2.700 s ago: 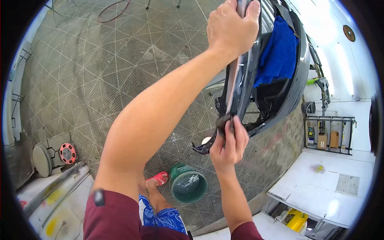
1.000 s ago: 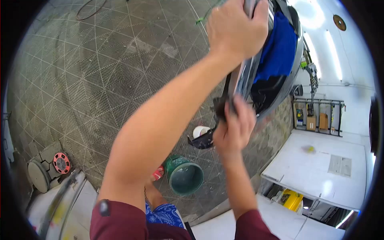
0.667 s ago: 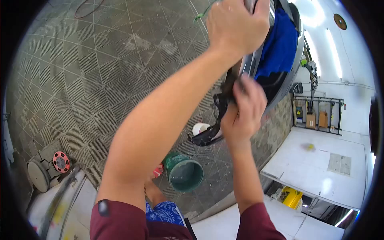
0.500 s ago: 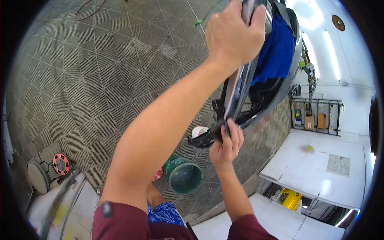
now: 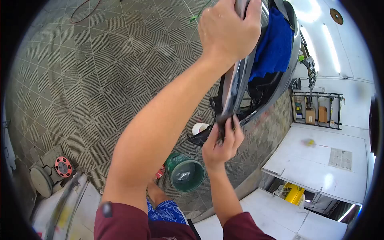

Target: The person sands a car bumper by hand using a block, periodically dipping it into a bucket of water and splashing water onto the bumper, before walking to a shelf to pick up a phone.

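Note:
A long dark car bumper (image 5: 242, 80), wet and shiny along its edge, stands in the upper middle of the view. My left hand (image 5: 230, 34) grips its upper part, with the thumb and fingers on opposite sides. Lower down, my right hand (image 5: 224, 140) pinches a small dark pad (image 5: 222, 120) against the bumper's edge; blur hides its exact shape. A blue towel (image 5: 274, 44) drapes over the bumper's inner side, right of my left hand.
Below the bumper stand a green bucket (image 5: 186, 176) with liquid in it and a white roll-like thing (image 5: 199, 128). White cabinets (image 5: 312, 156) line the right side. A rack with boxes (image 5: 318, 112) hangs on the wall. Patterned tiles (image 5: 108, 80) cover the floor.
My right hand has shifted slightly left and up along the bumper's edge, the dark pad with it. My left hand keeps its grip. The whole view has shifted a little.

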Available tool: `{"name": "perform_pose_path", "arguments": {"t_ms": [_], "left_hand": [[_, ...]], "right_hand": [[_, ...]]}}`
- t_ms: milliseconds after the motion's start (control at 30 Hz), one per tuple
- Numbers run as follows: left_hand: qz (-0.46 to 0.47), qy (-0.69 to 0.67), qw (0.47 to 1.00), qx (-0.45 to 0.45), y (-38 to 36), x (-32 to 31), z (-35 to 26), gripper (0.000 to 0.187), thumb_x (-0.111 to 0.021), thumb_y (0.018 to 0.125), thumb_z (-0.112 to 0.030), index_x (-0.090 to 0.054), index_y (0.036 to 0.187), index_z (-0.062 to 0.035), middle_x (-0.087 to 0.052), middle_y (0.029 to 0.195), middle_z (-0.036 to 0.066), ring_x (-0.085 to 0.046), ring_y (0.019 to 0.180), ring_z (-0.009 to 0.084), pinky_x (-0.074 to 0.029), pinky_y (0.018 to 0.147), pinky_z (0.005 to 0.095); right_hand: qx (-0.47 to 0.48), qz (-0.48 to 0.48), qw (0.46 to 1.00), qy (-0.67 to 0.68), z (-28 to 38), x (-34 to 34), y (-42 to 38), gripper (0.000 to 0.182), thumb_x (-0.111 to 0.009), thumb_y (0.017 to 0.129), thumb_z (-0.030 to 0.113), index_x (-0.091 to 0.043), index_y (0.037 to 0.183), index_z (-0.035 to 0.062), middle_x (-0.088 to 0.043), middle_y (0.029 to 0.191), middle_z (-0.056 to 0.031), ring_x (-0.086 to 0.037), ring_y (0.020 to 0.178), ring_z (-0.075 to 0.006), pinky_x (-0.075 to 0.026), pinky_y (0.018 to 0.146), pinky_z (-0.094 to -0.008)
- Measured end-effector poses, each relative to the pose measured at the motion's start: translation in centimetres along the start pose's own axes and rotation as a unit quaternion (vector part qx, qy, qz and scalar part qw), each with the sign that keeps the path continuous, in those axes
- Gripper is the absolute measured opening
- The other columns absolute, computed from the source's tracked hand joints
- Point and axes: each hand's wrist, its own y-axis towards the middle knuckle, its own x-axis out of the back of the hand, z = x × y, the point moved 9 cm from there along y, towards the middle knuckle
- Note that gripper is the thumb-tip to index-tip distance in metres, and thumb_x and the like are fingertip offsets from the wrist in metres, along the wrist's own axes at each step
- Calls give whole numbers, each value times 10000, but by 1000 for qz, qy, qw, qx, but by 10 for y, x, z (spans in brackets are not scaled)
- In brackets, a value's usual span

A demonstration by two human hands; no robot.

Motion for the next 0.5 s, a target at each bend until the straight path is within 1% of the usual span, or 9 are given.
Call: {"name": "perform_pose_path", "arguments": {"t_ms": [33,133,167,233,267,300,333,433,500], "left_hand": [[0,1,1000,-5,4,2,-4,461,-644,1047,-438,-709,981,13,-728,850,262,-723,844,452,-538,781,511],[17,13,999,24,0,-1,2,450,-654,1047,-425,-698,964,15,-712,828,257,-715,821,447,-531,762,504],[6,7,1000,13,-1,0,3,447,-658,1046,-420,-692,956,17,-707,825,258,-712,813,448,-527,752,501],[-5,-1,1000,-5,2,1,-1,445,-663,1046,-414,-686,948,19,-703,822,260,-709,805,449,-523,743,498],[-2,-11,1000,-6,0,1,0,444,-666,1044,-412,-685,947,21,-702,822,261,-708,802,451,-521,738,495],[-1,-21,1000,-6,1,2,1,444,-669,1043,-411,-684,945,22,-701,823,262,-707,799,452,-518,732,492],[-4,-19,1000,-10,7,4,-2,444,-669,1043,-411,-684,945,22,-701,823,262,-707,799,452,-518,732,492],[0,-7,1000,-2,0,2,0,441,-669,1044,-408,-682,942,21,-704,820,259,-707,783,451,-519,723,489],[14,-17,999,25,1,0,3,446,-668,1044,-411,-680,932,21,-699,800,256,-706,761,444,-518,712,494]], "right_hand": [[5,-2,1000,16,-2,1,-13,404,-790,915,9,-696,1301,-70,-682,1346,-249,-667,1110,-405,-545,950,-453],[-6,-4,1000,-11,16,-10,51,388,-800,919,22,-703,1284,-66,-683,1350,-248,-671,1117,-391,-548,964,-442],[-12,-1,1000,-18,18,-14,63,377,-807,924,34,-705,1274,-64,-684,1350,-249,-674,1127,-378,-552,972,-432],[-18,9,1000,-24,12,-8,35,395,-812,922,43,-700,1287,-60,-680,1358,-248,-666,1136,-373,-552,970,-431],[-17,2,1000,-11,3,-2,0,416,-809,911,35,-698,1300,-58,-678,1361,-246,-660,1137,-384,-547,964,-441],[-14,-4,1000,2,-2,-1,-17,437,-807,899,27,-696,1314,-55,-675,1365,-243,-653,1138,-396,-542,958,-451],[-3,-11,1000,-2,2,-2,-7,433,-804,904,31,-692,1314,-52,-680,1357,-242,-656,1153,-397,-543,955,-443],[4,5,1000,-17,25,-21,76,371,-802,929,44,-693,1271,-53,-689,1344,-241,-662,1188,-380,-547,973,-429],[-2,-5,1000,-15,20,-19,59,360,-796,934,41,-694,1267,-52,-687,1344,-251,-670,1173,-379,-540,985,-437]]}}
